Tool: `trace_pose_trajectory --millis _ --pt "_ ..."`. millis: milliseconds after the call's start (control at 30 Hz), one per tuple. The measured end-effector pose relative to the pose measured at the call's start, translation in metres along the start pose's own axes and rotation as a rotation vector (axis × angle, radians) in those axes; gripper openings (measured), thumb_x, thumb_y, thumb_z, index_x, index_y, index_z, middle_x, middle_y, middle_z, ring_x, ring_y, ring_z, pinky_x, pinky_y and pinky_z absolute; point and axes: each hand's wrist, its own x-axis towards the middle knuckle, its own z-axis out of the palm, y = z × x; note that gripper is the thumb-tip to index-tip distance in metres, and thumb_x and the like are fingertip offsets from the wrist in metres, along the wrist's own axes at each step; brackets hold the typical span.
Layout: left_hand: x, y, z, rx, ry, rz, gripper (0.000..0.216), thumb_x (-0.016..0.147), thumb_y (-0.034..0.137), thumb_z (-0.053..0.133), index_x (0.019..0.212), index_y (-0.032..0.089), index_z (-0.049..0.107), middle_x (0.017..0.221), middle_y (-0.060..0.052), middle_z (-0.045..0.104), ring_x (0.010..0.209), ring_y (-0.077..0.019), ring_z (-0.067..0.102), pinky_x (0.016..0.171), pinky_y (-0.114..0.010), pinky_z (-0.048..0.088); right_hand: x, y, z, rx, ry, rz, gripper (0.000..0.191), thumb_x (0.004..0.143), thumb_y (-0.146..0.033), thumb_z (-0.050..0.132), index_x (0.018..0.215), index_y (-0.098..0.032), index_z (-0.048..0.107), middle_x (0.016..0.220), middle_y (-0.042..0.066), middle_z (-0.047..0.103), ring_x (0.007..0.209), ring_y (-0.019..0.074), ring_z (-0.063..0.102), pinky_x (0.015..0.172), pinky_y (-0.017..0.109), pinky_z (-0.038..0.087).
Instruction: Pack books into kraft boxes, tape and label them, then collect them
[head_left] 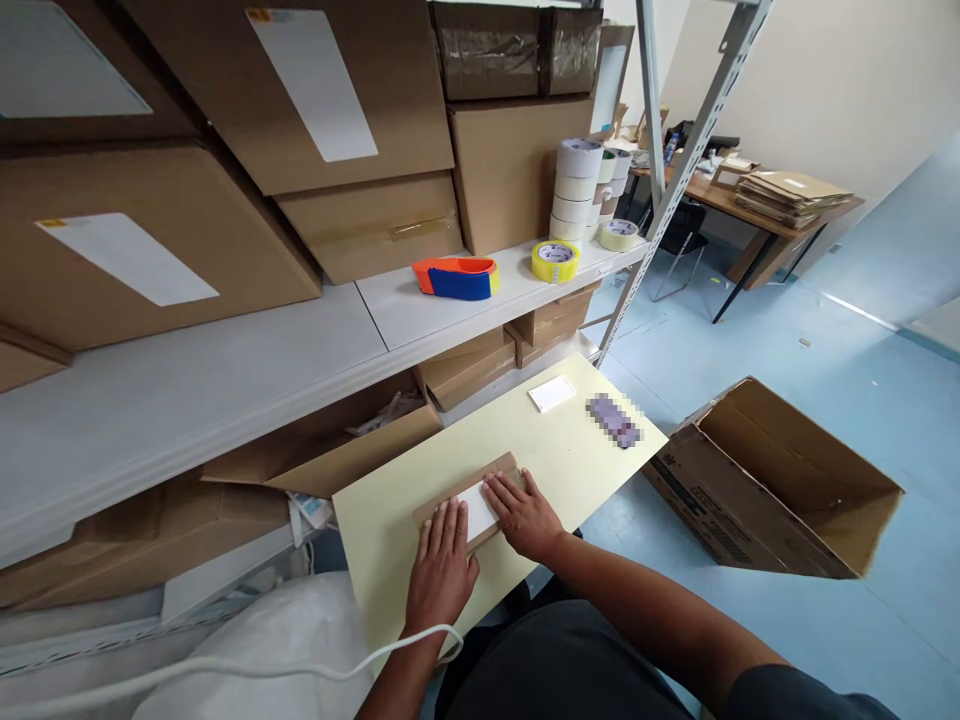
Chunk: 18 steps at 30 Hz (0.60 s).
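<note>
A small flat cardboard box (499,466) lies at a slant on the pale yellow tabletop (379,545). On its upper face is a white label (478,513), partly covered by fingers. My left hand (442,568) rests flat on the box at the label's left end, fingers stretched out. At the other end, my right hand (527,514) presses down with its fingers extended over the label. Neither hand grips anything. Farther back on the tabletop are a stack of white labels or cards (552,394) and a blurred-out phone-like object (613,420).
On the grey shelf (315,345) sit an orange-and-blue tape dispenser (459,279), a yellow tape roll (555,262), stacked tape rolls (574,190) and large cartons (127,230). An open carton (772,490) stands on the floor at right. A white cable (300,668) crosses my left forearm.
</note>
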Motion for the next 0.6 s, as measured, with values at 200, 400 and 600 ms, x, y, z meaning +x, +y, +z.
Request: trace_pose_trajectory --millis 200,400,600 --pt "0.011 0.008 -0.002 0.048 0.000 -0.015 0.075 0.085 0.026 0.054 0.152 -0.004 0.041 0.159 -0.028 0.040 0.153 -0.0398 0.029 0.125 -0.058 0.023 0.005 -0.022 0.005 -0.008 0.004 0.006 0.077 0.095 -0.026 0.052 0.163 -0.005 0.021 0.167 0.021 0.028 0.157 0.0350 0.020 0.126 0.061 0.017" --pt "0.029 0.012 -0.009 0.014 -0.002 -0.019 0.074 0.087 0.026 0.053 0.155 0.001 0.039 0.159 -0.025 0.043 0.151 -0.0365 0.035 0.124 -0.053 0.027 0.005 -0.027 0.010 0.007 0.013 -0.011 0.073 0.099 -0.024 0.047 0.164 -0.006 0.019 0.167 0.018 0.031 0.156 0.0326 0.023 0.126 0.057 0.022" --pt "0.036 0.010 -0.027 0.006 -0.067 -0.041 0.070 0.087 0.024 0.057 0.154 0.008 0.044 0.154 -0.022 0.050 0.142 -0.0377 0.044 0.118 -0.056 0.034 0.006 -0.023 0.013 0.006 0.021 0.001 0.075 0.098 -0.023 0.049 0.164 -0.009 0.018 0.166 0.017 0.032 0.156 0.0315 0.025 0.126 0.056 0.021"
